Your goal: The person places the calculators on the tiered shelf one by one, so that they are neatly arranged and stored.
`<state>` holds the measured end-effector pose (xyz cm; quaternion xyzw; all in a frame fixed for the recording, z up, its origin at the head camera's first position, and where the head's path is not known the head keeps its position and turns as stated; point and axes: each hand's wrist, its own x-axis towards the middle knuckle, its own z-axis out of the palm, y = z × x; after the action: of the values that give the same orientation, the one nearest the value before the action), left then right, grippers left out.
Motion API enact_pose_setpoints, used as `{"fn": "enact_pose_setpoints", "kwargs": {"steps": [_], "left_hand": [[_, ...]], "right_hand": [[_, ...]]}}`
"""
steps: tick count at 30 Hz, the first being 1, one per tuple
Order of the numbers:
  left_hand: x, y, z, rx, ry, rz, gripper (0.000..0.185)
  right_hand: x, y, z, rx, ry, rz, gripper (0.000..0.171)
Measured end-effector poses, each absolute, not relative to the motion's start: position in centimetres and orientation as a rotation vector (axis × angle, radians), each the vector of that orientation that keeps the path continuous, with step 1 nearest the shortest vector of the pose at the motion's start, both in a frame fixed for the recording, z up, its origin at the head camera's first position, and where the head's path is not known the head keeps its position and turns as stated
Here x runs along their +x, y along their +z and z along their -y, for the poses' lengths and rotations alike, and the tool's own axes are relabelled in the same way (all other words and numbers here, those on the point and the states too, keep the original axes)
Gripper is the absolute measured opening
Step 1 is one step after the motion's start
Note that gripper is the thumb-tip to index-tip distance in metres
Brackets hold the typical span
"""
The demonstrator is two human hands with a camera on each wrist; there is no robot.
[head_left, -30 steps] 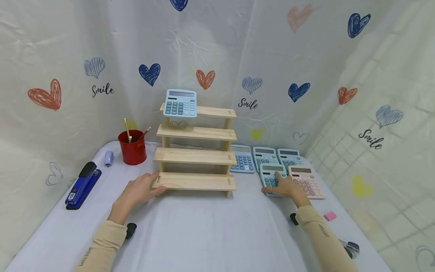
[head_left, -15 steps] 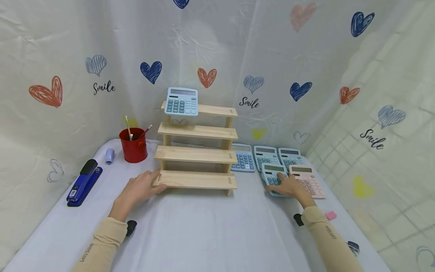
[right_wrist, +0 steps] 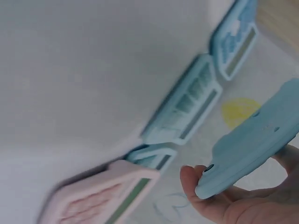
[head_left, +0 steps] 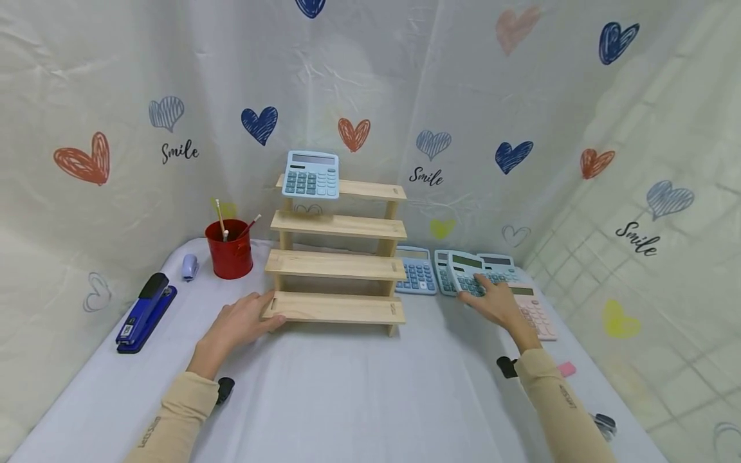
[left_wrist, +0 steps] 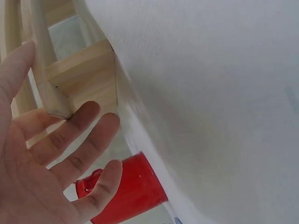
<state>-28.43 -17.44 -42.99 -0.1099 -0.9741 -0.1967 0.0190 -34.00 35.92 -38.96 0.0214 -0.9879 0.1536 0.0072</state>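
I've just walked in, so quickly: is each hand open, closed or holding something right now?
Left hand: holding the wooden rack by the end of its lowest shelf.
Right hand: holding a light blue calculator up off the table.

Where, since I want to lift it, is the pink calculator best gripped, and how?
Probably across its long edges, from the near end: the pink calculator lies keys-up on the table, and a light-blue calculator sits beyond its screen end.

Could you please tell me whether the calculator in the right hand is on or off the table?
Off the table: the right wrist view shows the right hand gripping the calculator with its underside exposed.
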Motion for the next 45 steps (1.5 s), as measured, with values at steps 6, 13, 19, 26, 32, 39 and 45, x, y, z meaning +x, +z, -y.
{"fn": "enact_pose_setpoints", "kwargs": {"steps": [6,13,19,26,32,39,45], "left_hand": [[-28.3,-43.0,17.5,-0.340,-0.605,3.017,0.072],[-28.3,-43.1,17.4,-0.348,-0.592,3.016,0.071],[-28.4,-43.1,17.4,-0.339,-0.583,3.009,0.070],[-28.4,-43.1,17.5,-0.338,-0.595,3.015,0.073],[-28.4,-43.0,17.6,-0.329,-0.612,3.017,0.073],[-28.4,-43.1,17.6,-0.332,-0.619,3.013,0.073],[-28.3,-43.0,17.4,-0.326,-0.630,3.011,0.073]], "right_hand": [[-35.3,-36.1,-33.6,0.118,0.481,3.043,0.096],[-37.2,-32.4,-30.7,0.109,0.453,2.959,0.098],[-38.9,-29.5,-27.6,0.156,0.439,2.910,0.098],[-40.8,-27.4,-24.1,0.224,0.450,2.898,0.097],[-43.0,-26.3,-21.1,0.227,0.387,2.897,0.095],[-44.3,-25.6,-18.5,0.221,0.376,2.931,0.101],[-44.7,-25.7,-17.3,0.290,0.398,2.950,0.103]]}}
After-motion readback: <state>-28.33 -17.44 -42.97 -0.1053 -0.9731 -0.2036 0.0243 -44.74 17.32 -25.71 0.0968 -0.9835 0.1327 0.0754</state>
